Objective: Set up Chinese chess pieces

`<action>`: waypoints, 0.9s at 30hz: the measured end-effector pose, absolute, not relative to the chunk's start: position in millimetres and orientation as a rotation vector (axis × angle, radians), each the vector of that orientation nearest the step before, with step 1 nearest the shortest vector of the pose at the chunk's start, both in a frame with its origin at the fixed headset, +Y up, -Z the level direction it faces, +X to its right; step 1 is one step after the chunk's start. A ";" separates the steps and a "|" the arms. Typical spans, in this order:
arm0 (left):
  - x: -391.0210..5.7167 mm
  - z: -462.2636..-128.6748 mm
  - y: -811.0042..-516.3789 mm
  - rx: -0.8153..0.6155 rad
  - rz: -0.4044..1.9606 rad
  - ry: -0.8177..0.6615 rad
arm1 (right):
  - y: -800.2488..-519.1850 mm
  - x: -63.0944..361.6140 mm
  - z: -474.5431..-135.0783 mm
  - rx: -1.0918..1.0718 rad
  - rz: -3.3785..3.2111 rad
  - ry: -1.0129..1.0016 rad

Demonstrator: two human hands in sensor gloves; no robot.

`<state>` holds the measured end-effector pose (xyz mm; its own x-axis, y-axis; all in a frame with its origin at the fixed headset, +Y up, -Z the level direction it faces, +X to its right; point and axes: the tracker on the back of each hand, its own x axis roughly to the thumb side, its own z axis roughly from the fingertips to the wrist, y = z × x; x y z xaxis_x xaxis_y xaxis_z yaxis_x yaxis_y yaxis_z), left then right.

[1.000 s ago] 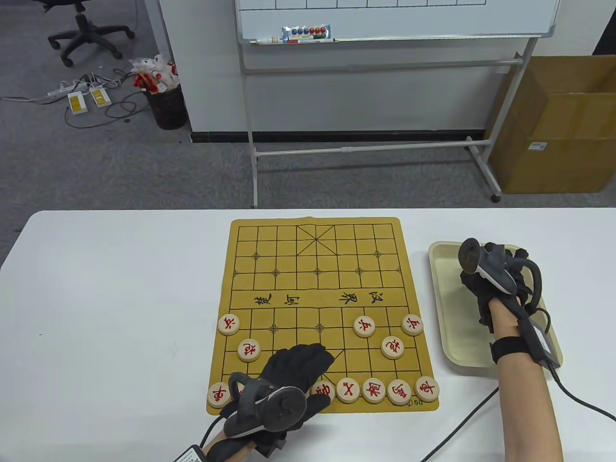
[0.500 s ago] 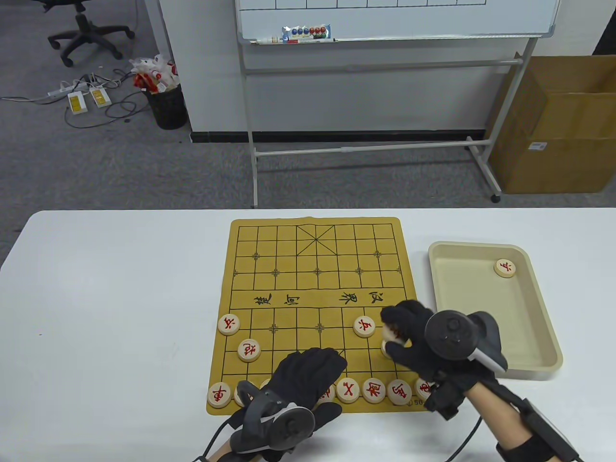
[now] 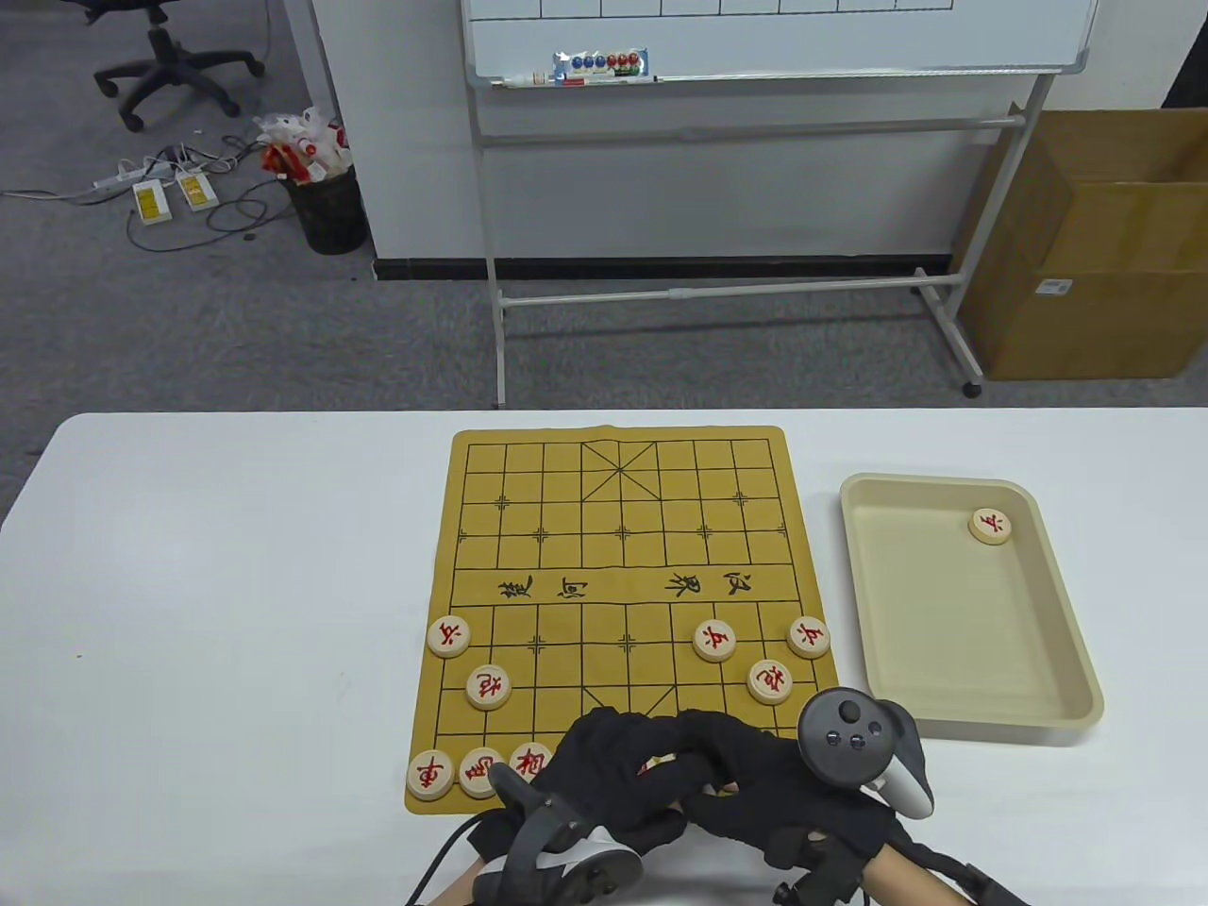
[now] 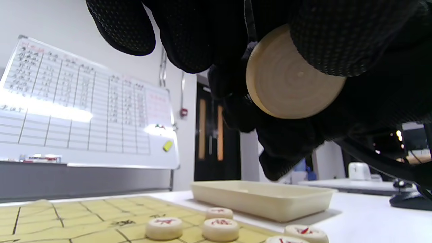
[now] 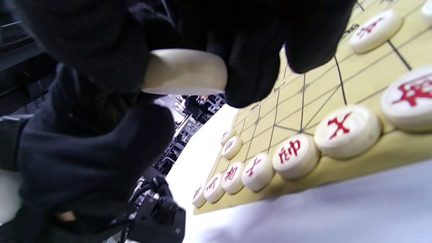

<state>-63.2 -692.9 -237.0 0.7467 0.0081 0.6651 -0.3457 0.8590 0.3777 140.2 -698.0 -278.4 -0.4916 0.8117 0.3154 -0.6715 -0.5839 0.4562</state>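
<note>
The yellow board (image 3: 618,566) carries red-lettered wooden pieces: soldiers (image 3: 449,635), cannons (image 3: 489,686) and a near row (image 3: 430,774). My left hand (image 3: 642,755) and right hand (image 3: 708,764) meet over the board's near edge. Between them they hold one round wooden piece off the board. It shows plain side down in the left wrist view (image 4: 290,74) and edge-on between my fingers in the right wrist view (image 5: 185,71). In the table view the hands hide it and the middle of the near row. One soldier (image 3: 991,526) lies in the beige tray (image 3: 953,722).
The tray stands right of the board, near the table's right side. The far half of the board holds no pieces. A whiteboard stand (image 3: 717,293) and a cardboard box (image 3: 1085,255) stand on the floor beyond the table.
My right hand left the tray, crossed the board's right side and came down to the near edge, meeting my left hand. My left hand shifted right, uncovering near-row pieces at the left.
</note>
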 end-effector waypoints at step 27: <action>-103.9 -430.3 -725.5 0.119 -0.484 -0.189 | -672.9 144.2 -252.8 0.791 2.584 -0.160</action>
<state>-103.9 -725.5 -430.3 0.8683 -0.4722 0.1520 0.4502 0.8788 0.1579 144.2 -672.9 -252.8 -0.7445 0.3688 0.5565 -0.4346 -0.9005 0.0154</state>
